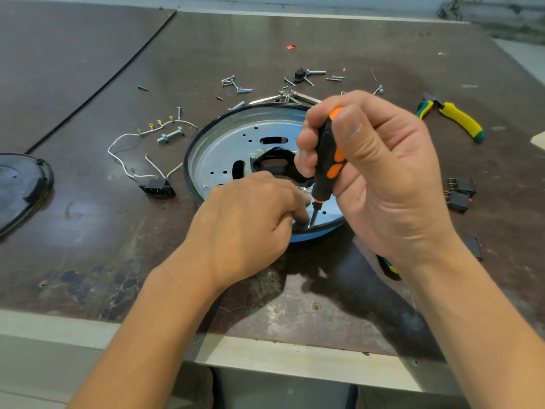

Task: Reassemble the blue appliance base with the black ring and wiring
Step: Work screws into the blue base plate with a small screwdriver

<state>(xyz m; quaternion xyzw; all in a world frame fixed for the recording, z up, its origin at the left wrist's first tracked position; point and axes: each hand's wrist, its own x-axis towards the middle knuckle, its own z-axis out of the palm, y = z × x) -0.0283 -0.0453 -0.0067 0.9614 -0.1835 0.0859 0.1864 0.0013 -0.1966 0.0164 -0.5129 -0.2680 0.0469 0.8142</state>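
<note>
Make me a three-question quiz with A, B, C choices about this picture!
1. The yellow-and-green pliers lie on which side of the round blue appliance base? A left, B right, C on top.
2. What colours is the plastic-handled screwdriver? A black and orange, B red and white, C all green.
3. What is the right hand doing? A lying flat, B gripping the screwdriver, C pulling a wire.
Answers: B, the pliers lie off to the base's right; A, orange patches on black; B, fingers curl round the handle.
</note>
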